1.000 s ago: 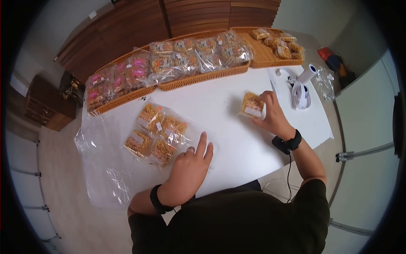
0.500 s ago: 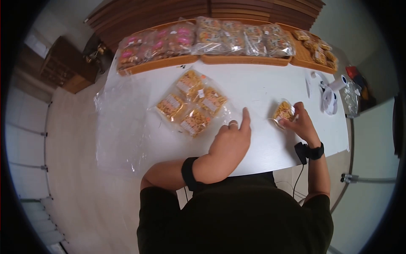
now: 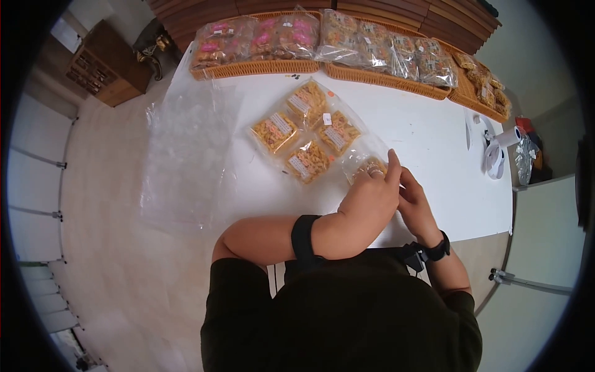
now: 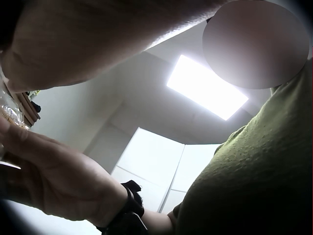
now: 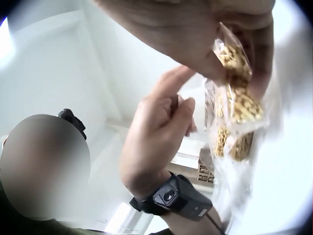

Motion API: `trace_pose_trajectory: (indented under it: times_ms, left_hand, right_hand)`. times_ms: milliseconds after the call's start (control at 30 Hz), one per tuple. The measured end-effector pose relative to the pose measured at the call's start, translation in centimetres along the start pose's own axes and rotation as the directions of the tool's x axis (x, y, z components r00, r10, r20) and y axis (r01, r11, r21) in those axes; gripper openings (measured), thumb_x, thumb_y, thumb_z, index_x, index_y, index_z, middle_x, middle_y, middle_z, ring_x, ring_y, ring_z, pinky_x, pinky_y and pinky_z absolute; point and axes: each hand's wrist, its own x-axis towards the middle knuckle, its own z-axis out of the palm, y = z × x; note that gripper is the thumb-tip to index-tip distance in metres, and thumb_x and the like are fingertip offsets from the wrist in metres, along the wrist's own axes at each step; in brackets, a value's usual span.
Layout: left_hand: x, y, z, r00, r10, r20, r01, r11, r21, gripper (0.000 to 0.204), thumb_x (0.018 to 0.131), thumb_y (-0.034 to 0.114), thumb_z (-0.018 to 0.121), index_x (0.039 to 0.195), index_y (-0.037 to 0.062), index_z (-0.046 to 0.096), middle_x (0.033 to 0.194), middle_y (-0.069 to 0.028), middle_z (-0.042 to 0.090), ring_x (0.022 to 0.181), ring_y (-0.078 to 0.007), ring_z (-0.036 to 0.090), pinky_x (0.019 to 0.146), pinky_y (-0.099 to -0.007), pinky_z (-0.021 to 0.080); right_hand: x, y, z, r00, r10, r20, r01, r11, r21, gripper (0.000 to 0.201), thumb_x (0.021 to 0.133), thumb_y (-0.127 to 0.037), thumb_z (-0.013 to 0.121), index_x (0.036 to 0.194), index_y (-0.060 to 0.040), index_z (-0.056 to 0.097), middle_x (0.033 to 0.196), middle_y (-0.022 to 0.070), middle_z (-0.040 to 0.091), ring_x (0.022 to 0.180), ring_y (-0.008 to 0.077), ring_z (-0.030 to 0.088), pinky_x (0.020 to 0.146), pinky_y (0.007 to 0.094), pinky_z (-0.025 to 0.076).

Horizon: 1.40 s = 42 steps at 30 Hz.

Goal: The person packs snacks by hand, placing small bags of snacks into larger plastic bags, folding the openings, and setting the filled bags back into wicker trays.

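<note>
Small clear packets of golden crunchy snack with white labels lie in a flat clear bag (image 3: 313, 128) at the middle of the table. At the bag's right end, a separate snack packet (image 5: 244, 105) is pinched between thumb and fingers of my right hand (image 3: 418, 211). From above, this packet is partly covered by my left hand (image 3: 367, 201). The left hand's index finger points forward and its other fingers are loosely bent, with nothing seen between them in the right wrist view. The left wrist view shows mostly forearm, the right hand and ceiling.
Along the back edge stand wicker baskets (image 3: 260, 68) of bagged snacks, some with pink labels (image 3: 263, 38). An empty clear plastic bag (image 3: 186, 155) lies flat at the left of the white table (image 3: 440, 167). A white roll (image 3: 508, 136) and a white headset-like device (image 3: 494, 162) sit at the right edge.
My right hand has brought the single packet leftward and nearer the body, to the filled bag's right end. The left hand has moved right to meet it. The head view has shifted.
</note>
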Motion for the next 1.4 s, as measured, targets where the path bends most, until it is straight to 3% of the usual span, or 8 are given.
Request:
trace_pose_trajectory:
  times_ms: [200,267,900,1000,1033,1100,1133,1400]
  left_hand:
    - [0.1,0.4,0.0,0.998,-0.01,0.063,0.007,0.999,0.045,0.036,0.072,0.017,0.06,0.1,-0.0039,0.066,0.129,-0.0225,0.048,0.069,-0.0144,0.059,0.058,-0.0245,0.049]
    - [0.1,0.0,-0.4,0.995,0.061,0.078,-0.066,0.996,0.068,0.036,0.073,0.016,0.059,0.1,-0.0057,0.065,0.126,-0.0223,0.049,0.068,-0.0159,0.06,0.057,-0.0254,0.05]
    - [0.5,-0.9,-0.1,0.979,0.143,0.146,-0.153,0.986,0.065,0.04,0.072,0.012,0.059,0.11,-0.0014,0.061,0.127,-0.022,0.046,0.072,-0.0204,0.063,0.057,-0.0301,0.052]
    - [1.0,-1.8,0.2,0.995,0.103,-0.017,-0.103,0.955,-0.279,0.053,0.079,0.012,0.055,0.131,0.0078,0.045,0.129,-0.0212,0.046,0.076,-0.0232,0.064,0.062,-0.0328,0.052]
    - [1.1,-3.1,-0.8,0.999,0.042,0.028,-0.031,0.947,-0.32,0.057,0.077,0.011,0.056,0.133,0.007,0.042,0.132,-0.0199,0.043,0.08,-0.0261,0.063,0.07,-0.0356,0.051]
    - [2.2,-5.4,-1.2,0.998,-0.058,0.018,0.06,0.933,-0.355,0.06,0.078,0.011,0.056,0.135,0.0067,0.039,0.138,-0.0181,0.036,0.099,-0.0317,0.055,0.088,-0.0417,0.043]
    - [2.4,-6.3,-0.3,0.993,-0.116,-0.028,0.099,0.929,-0.357,0.058,0.081,0.013,0.056,0.136,0.0072,0.039,0.141,-0.0177,0.032,0.113,-0.0344,0.049,0.098,-0.0451,0.036]
    - [0.4,-9.2,4.2,0.984,-0.097,0.153,0.149,0.911,-0.385,0.066,0.083,0.03,0.06,0.138,0.004,0.033,0.145,-0.0234,0.023,0.137,-0.038,0.016,0.109,-0.0522,0.013]
  right_hand:
    - [4.3,1.1,2.9,0.929,-0.35,0.117,0.369,0.895,-0.253,0.039,0.092,-0.016,0.05,0.127,-0.0012,0.043,0.112,0.0109,0.056,0.103,0.0207,0.056,0.09,0.0301,0.045]
    - [6.0,0.7,4.0,0.963,0.031,0.266,-0.137,0.911,0.389,0.04,0.093,-0.02,0.052,0.127,-0.0016,0.044,0.107,0.0112,0.059,0.097,0.0204,0.059,0.087,0.0312,0.048]
    - [7.0,-1.2,5.5,0.946,0.113,0.304,-0.208,0.931,0.302,0.022,0.091,-0.024,0.056,0.102,-0.005,0.055,0.084,0.0059,0.061,0.076,0.014,0.06,0.07,0.0268,0.049]
    - [7.3,0.9,6.2,0.978,-0.132,0.161,0.187,0.894,-0.407,0.028,0.09,-0.023,0.057,0.11,-0.0034,0.055,0.095,0.0081,0.063,0.086,0.0145,0.061,0.076,0.0276,0.05]
    - [6.8,1.3,7.0,0.928,-0.364,0.082,0.245,0.431,-0.868,0.031,0.089,-0.024,0.058,0.112,-0.0034,0.055,0.097,0.009,0.064,0.088,0.0153,0.062,0.076,0.0274,0.05]
    - [7.3,2.0,3.6,0.862,-0.362,0.356,0.403,0.914,-0.047,0.031,0.091,-0.019,0.054,0.116,-0.0014,0.053,0.104,0.0097,0.06,0.094,0.0157,0.059,0.088,0.0311,0.047]
    - [6.8,0.4,2.6,0.844,-0.042,0.535,-0.002,0.997,0.081,0.038,0.091,-0.017,0.054,0.123,-0.0005,0.047,0.103,0.0092,0.06,0.093,0.0179,0.059,0.087,0.0322,0.047]
    - [4.8,-6.5,-9.8,0.627,0.093,0.774,0.363,0.844,-0.395,0.048,0.089,-0.029,0.06,0.125,0.0003,0.047,0.104,0.0129,0.062,0.092,0.0179,0.062,0.084,0.0298,0.047]
